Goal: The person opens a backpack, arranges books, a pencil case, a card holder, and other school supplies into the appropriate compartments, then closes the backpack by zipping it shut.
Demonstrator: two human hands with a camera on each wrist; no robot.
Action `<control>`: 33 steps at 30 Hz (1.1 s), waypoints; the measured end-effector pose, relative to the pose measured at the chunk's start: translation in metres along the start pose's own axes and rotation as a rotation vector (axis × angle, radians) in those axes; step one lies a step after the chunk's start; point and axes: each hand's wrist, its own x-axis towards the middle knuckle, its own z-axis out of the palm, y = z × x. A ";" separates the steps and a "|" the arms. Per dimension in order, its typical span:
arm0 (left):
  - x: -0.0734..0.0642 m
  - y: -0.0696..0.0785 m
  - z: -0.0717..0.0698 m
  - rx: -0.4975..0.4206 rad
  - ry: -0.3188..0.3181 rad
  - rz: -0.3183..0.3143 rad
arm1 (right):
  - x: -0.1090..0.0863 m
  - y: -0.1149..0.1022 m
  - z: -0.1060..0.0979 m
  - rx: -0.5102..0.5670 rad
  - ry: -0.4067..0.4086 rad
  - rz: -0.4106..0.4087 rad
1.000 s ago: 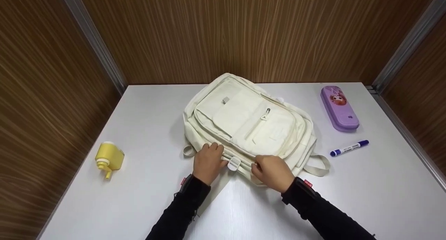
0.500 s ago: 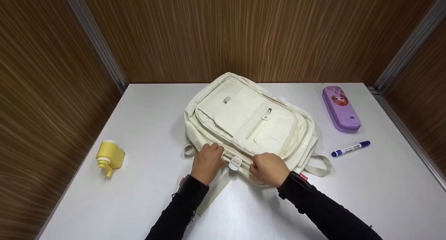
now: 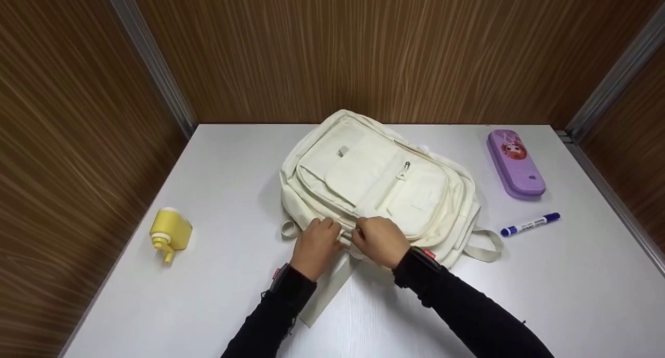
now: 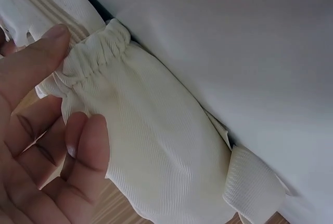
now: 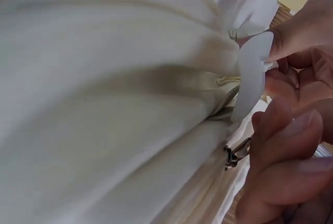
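A cream backpack (image 3: 358, 171) lies on the table, front pockets up. In the head view my left hand (image 3: 315, 249) holds its near edge. Seen from the left wrist, that hand's thumb (image 4: 44, 52) and curled fingers are at the gathered top of a side pocket (image 4: 151, 130). My right hand (image 3: 382, 241) pinches at the zipper on the near side, close beside the left hand. In the right wrist view a metal zipper slider (image 5: 237, 154) shows at the right fingers (image 5: 283, 156), near a white plastic buckle (image 5: 252, 76). The pinched pull itself is hidden.
A yellow pump bottle (image 3: 171, 230) lies at the left. On the right are a purple pencil case (image 3: 517, 166) and a blue-and-white marker (image 3: 530, 224). A loose strap (image 3: 327, 295) trails toward the front; a strap loop (image 3: 486, 246) sticks out at right. Wood-grain panels surround the table.
My right hand has moved left along the backpack's near-side zipper, up to the left hand, and now covers most of the white buckle. The left hand keeps its place on the bag.
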 end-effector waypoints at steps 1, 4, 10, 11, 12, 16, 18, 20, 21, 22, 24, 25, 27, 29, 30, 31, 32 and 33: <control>0.000 0.001 -0.001 -0.014 -0.012 -0.001 | 0.002 -0.001 0.001 0.007 0.003 0.003; -0.002 0.004 -0.002 -0.049 -0.022 0.013 | 0.008 -0.004 0.003 0.029 0.026 0.004; -0.006 0.010 -0.002 -0.062 -0.007 0.040 | 0.016 -0.009 0.008 0.068 0.015 -0.021; -0.007 0.011 -0.002 -0.062 -0.009 0.038 | 0.016 -0.009 0.008 0.075 0.003 -0.025; -0.007 0.011 -0.002 -0.061 -0.011 0.036 | 0.017 -0.009 0.009 0.077 -0.007 -0.030; -0.008 0.011 -0.003 -0.078 -0.016 0.019 | 0.013 -0.006 0.006 0.090 -0.035 -0.027; -0.009 0.011 -0.003 -0.098 -0.021 0.004 | 0.008 -0.003 0.001 0.093 -0.046 -0.023; -0.010 0.011 -0.003 -0.121 -0.029 -0.014 | 0.002 0.004 -0.005 0.095 -0.053 -0.015; -0.010 0.011 -0.004 -0.129 -0.033 -0.024 | -0.002 0.008 -0.009 0.098 -0.051 -0.010; -0.010 0.011 -0.004 -0.139 -0.036 -0.033 | -0.005 0.013 -0.013 0.101 -0.045 -0.002; -0.011 0.013 -0.006 -0.148 -0.033 -0.050 | -0.012 0.025 -0.023 0.108 -0.021 0.019; -0.011 0.014 -0.007 -0.148 -0.020 -0.054 | -0.015 0.032 -0.028 0.111 -0.002 0.032; -0.011 0.019 -0.010 -0.144 0.019 -0.053 | -0.021 0.049 -0.040 0.108 0.045 0.062; -0.011 0.028 -0.012 -0.134 0.070 -0.030 | -0.025 0.068 -0.052 0.090 0.104 0.099; -0.011 0.033 -0.013 -0.124 0.095 -0.006 | -0.027 0.079 -0.058 0.078 0.137 0.115; -0.011 0.038 -0.013 -0.119 0.117 0.023 | -0.028 0.089 -0.063 0.064 0.168 0.133; -0.011 0.044 -0.013 -0.113 0.128 0.058 | -0.029 0.100 -0.068 0.050 0.197 0.151; -0.011 0.051 -0.013 -0.107 0.137 0.099 | -0.030 0.111 -0.072 0.038 0.222 0.171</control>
